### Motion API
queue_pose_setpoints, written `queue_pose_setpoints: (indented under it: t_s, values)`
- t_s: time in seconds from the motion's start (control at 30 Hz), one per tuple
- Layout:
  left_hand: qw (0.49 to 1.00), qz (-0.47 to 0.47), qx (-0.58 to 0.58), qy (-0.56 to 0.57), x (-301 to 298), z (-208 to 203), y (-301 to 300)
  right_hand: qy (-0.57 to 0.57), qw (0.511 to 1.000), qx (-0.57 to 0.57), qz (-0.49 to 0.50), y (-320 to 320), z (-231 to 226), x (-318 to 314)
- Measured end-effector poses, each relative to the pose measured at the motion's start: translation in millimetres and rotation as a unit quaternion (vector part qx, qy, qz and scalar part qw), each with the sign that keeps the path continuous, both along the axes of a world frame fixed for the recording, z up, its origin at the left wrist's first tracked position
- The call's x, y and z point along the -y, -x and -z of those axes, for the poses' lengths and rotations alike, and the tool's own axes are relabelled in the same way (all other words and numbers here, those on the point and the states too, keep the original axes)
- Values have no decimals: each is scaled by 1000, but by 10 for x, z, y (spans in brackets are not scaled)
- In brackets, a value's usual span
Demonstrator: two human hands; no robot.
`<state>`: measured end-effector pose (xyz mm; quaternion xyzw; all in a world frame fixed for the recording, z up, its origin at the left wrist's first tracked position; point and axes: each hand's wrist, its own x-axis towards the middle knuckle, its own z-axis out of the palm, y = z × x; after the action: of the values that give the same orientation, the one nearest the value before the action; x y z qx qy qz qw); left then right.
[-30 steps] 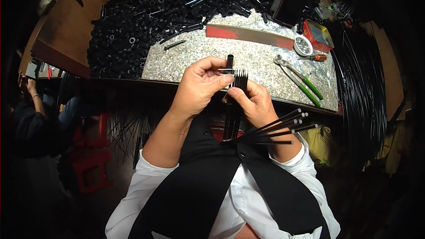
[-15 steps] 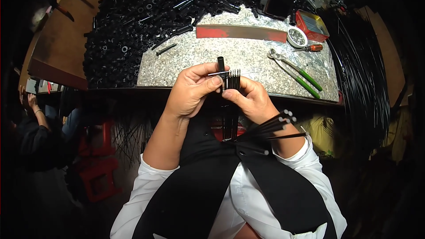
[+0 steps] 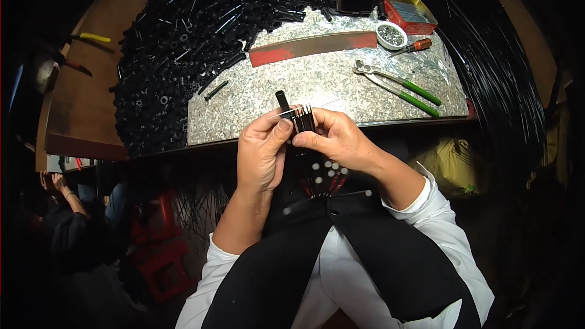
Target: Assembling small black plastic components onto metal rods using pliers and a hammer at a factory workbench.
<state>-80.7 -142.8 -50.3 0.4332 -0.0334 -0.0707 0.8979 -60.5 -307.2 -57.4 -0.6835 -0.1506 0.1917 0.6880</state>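
Note:
Just off the near table edge, both my hands work close together. My left hand [image 3: 259,152] pinches a short black tube [image 3: 282,101], like an umbrella runner, between thumb and fingers; its open end sticks up at a tilt. A thin pale wire runs by the thumb. My right hand [image 3: 341,137] is closed on a row of slim black rods [image 3: 304,120], like umbrella ribs, their narrow ends standing side by side against the tube. Below the hands the rods hang toward my lap, where several round white tips [image 3: 328,165] show. The joint between tube and rods is partly hidden by fingers.
A heap of black tubes [image 3: 183,42] fills the far left. On the speckled tabletop [image 3: 244,106] lie a red-brown bar [image 3: 311,48], green-handled pincers [image 3: 396,88], a screwdriver [image 3: 419,45], a white bowl of metal bits [image 3: 391,36] and a red tin [image 3: 411,18]. Long black rods [image 3: 499,67] hang at right.
The view has shifted. The tube now leans more to the left, and the white-tipped rod ends have swung from beside my right forearm to below my hands.

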Motion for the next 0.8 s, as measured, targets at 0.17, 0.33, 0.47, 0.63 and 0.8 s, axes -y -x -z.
queue_pose_setpoints:
  t_s: [0.17, 0.33, 0.47, 0.63, 0.8]
  values:
    - [999, -20, 26, 14, 69, 99, 34, -13, 999, -21, -42, -26, -7, 22]
    - [999, -37, 36, 13, 98, 124, 59, -47, 997, -20, -66, -63, 14, 24]
    - [997, -61, 38, 27, 133, 148, 60, -45, 997, -20, -67, -68, 49, 12]
    - [996, -77, 35, 11, 137, 152, 72, -36, 998, -8, -60, -75, 19, -7]
    - [995, -94, 36, -17, 164, 124, 97, -35, 998, 2, -43, -82, 75, -3]
